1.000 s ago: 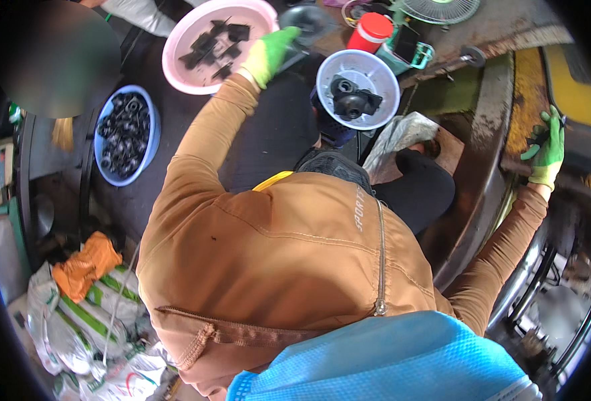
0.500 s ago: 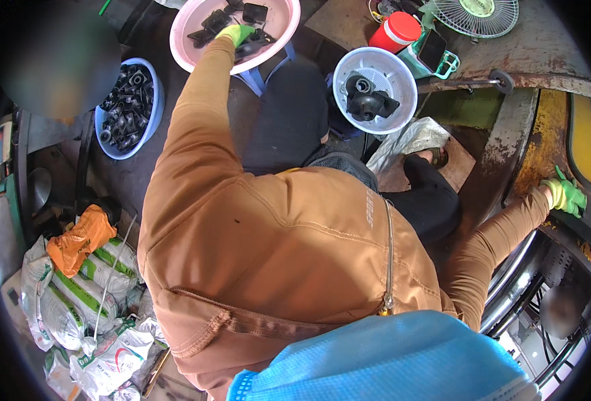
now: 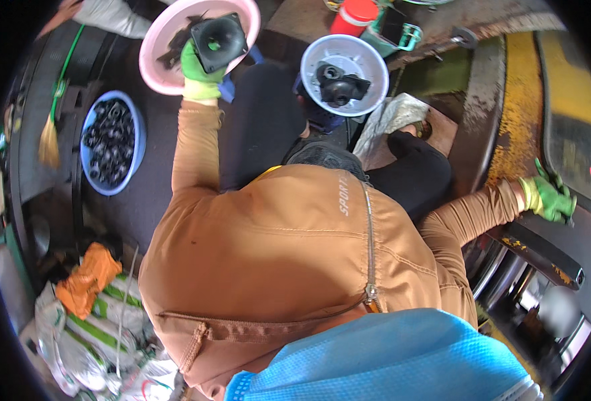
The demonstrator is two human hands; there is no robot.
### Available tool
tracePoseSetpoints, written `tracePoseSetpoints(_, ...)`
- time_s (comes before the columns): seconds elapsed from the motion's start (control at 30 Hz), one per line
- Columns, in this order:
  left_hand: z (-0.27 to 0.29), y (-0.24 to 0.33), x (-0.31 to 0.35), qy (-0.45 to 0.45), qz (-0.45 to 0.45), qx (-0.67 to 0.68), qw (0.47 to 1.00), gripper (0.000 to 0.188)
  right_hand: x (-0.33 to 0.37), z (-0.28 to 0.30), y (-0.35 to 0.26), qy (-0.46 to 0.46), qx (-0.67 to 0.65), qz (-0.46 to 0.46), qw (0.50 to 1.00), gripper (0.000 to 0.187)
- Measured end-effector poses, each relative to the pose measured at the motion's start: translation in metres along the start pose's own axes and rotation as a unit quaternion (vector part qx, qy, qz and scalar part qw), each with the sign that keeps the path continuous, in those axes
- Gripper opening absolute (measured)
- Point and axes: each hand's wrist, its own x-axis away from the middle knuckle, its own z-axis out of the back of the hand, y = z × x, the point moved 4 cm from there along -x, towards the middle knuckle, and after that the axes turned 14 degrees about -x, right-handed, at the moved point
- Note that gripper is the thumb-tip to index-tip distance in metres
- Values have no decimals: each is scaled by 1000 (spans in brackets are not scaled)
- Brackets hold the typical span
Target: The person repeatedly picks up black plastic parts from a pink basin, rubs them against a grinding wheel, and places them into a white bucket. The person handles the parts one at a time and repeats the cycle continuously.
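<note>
My left hand (image 3: 200,72), in a green-and-yellow glove, holds up a black square horn-shaped plastic part (image 3: 221,41), its round flared mouth toward me. It is above the pink basin (image 3: 154,72), where more dark parts lie partly hidden behind it. Far to the right, my gloved right hand (image 3: 549,199) is closed on the edge of a machine door (image 3: 572,150) with a window, one digit pointing up. Some fingertips there are hard to make out against the dark metal.
A pale blue perforated basket (image 3: 375,77) holds a few black parts. At left stands a blue tub (image 3: 142,144) full of small black pieces. White-and-green sacks (image 3: 75,341) and an orange bag (image 3: 88,279) lie lower left. Another person's leg (image 3: 112,15) shows at the top left.
My left hand has come up from inside the pink basin with the black horn-shaped part. The view has shifted; my right hand remains at the machine door. The other person's leg has come into view.
</note>
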Motion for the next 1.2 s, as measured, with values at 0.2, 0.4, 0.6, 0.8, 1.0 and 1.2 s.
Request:
tracePoseSetpoints(0.2,-162,8,53,-188,-239,-371,877,25,-6,4,-61,-73,28,34,996,38)
tracePoseSetpoints(0.4,-244,2,80,-299,-187,-291,889,45,-53,58,-100,-238,-8,82,968,33)
tracePoseSetpoints(0.6,-269,20,81,-325,-228,-214,892,38,-73,113,-128,-337,-3,106,936,31)
tracePoseSetpoints(0.8,-284,53,88,-359,-151,-107,915,40,-71,126,-162,-299,-2,114,947,32)
tracePoseSetpoints(1.0,-269,51,84,-358,-143,-212,898,37,-70,124,-180,-272,-112,-17,956,28)
tracePoseSetpoints(1.2,-222,14,84,-309,-234,-322,864,29,-69,136,-184,-270,-182,-58,944,35)
